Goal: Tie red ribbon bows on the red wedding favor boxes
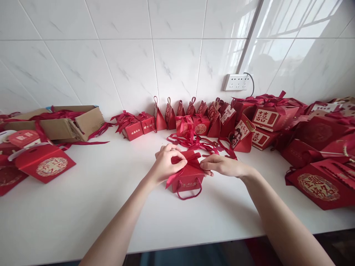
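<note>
A small red gift box [184, 181] with a twisted rope handle [189, 197] hanging down its front stands on the white table before me. Across its top lies a red ribbon [191, 159] gathered into a bow. My left hand [169, 164] pinches the ribbon at the left of the bow, thumb against fingers. From the other side, my right hand [217, 165] has its fingertips closed on the ribbon at the bow's right. The knot itself is partly hidden by my fingers.
Loose ribbons [194, 142] lie just behind the box. Several finished red boxes [133, 129] line the tiled wall. Stacked boxes [274, 114] fill the right. An open cardboard box [66, 127] with ribbons and more red boxes [47, 162] are at left. A power strip [236, 82] is on the wall.
</note>
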The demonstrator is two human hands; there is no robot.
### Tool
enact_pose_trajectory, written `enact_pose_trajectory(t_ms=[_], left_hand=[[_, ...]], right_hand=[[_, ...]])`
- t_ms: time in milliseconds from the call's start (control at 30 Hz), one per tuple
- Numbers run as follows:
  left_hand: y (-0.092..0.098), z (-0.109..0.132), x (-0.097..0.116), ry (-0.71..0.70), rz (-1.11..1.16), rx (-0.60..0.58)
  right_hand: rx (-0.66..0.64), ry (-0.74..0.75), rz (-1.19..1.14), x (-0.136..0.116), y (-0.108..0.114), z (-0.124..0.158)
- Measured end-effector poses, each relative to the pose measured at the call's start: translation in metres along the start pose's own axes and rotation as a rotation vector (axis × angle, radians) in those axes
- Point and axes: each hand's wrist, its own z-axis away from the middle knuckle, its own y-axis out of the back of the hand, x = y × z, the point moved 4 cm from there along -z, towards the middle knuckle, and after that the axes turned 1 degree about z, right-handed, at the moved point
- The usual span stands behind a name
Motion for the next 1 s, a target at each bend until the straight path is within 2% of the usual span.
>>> enact_pose_trajectory(t_ms=[167, 367, 567, 767, 900, 933, 1000], left_hand=[[0.0, 0.001, 0.0, -0.002, -0.011, -0.015], [0.001, 0.002, 0.003, -0.006, -0.038, -0.007], [0.004, 0.001, 0.001, -0.011, -0.024, -0.015], [0.003, 0.001, 0.0, 0.035, 0.012, -0.04], [0.004, 0.001, 0.002, 0.051, 0.019, -0.048], [0.004, 0.001, 0.002, 0.051, 0.02, -0.039], [0.005, 0.001, 0.0, 0.045, 0.027, -0.023]], right_hand=[[-0.046, 0.005, -0.008, 0.001, 0.0, -0.001], [-0.002, 0.063, -0.034, 0.002, -0.002, -0.006], [-0.014, 0.089, -0.109, 0.005, -0.004, -0.009], [-0.104, 0.057, -0.221, 0.013, -0.001, -0.007], [-0.189, 0.02, -0.144, 0.015, 0.003, -0.001], [-0.154, 0.011, -0.116, 0.015, 0.005, -0.001], [0.066, 0.012, -0.109, 0.013, 0.01, -0.003]])
